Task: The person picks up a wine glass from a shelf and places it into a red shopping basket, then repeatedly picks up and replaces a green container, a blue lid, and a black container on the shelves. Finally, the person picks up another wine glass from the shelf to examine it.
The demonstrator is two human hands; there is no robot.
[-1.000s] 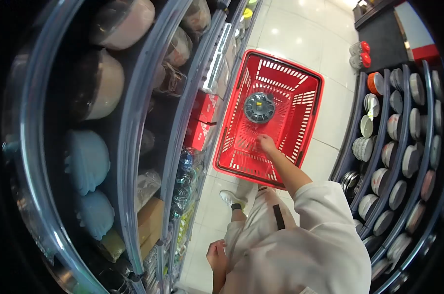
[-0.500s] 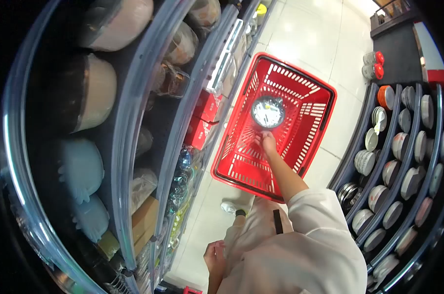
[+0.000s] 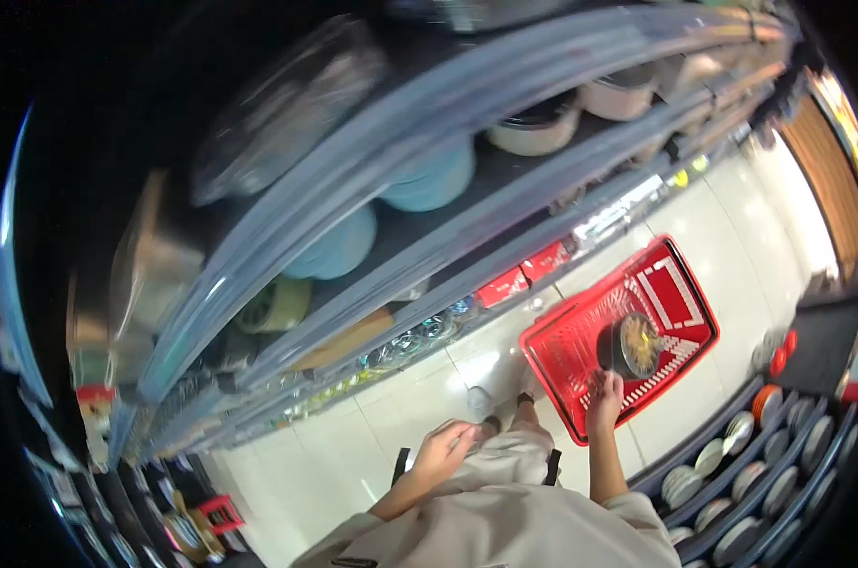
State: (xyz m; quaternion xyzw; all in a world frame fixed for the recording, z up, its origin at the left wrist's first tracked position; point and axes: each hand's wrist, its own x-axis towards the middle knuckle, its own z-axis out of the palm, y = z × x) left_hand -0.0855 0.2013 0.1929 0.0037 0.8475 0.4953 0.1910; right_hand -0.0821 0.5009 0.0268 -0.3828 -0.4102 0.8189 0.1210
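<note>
A red shopping basket with slotted walls is on the tiled floor at the right. Over its inside is a dark round pan, tipped so its shiny face with a yellow mark points right. My right hand is closed at the pan's near side, fingers curled where its handle seems to be; the grip itself is small and blurred. In front of my body, my left hand hangs in the air with loosely bent fingers and nothing in it.
A long grey shelf unit runs along the left, holding blue bowls, pale pots and red boxes. Racks of plates and bowls stand at the lower right. A red stool-like object is at lower left.
My view has swung to the left, so the basket now appears farther right. The pan has tipped, showing its dark side. My left hand has come up in front of my body.
</note>
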